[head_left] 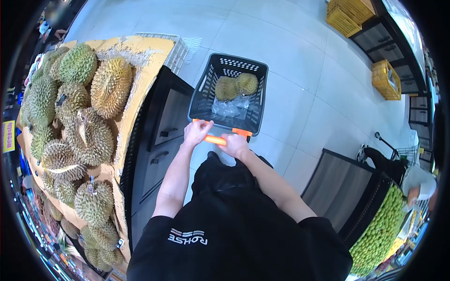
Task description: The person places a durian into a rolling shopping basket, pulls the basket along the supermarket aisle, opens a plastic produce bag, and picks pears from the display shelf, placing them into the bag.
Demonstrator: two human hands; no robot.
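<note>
Both of my hands grip the orange handle (pixel 214 140) of a dark shopping basket (pixel 197 99). My left hand (pixel 197 133) is closed round the handle's left end, and my right hand (pixel 233 144) is wrapped round its right part. Inside the basket, toward the far end, two spiky durians (pixel 227 88) lie side by side. Crumpled clear plastic (pixel 226 108) is nearer to me in the basket, below the fruit.
Several durians (pixel 78 64) are heaped on a cardboard-lined stand (pixel 149 56) at left, above dark drawers (pixel 159 136). Yellow crates (pixel 386 80) stand at upper right. Green fruit (pixel 380 229) fills a display at lower right, beside another person (pixel 419 182). Pale floor tiles (pixel 290 93) surround the basket.
</note>
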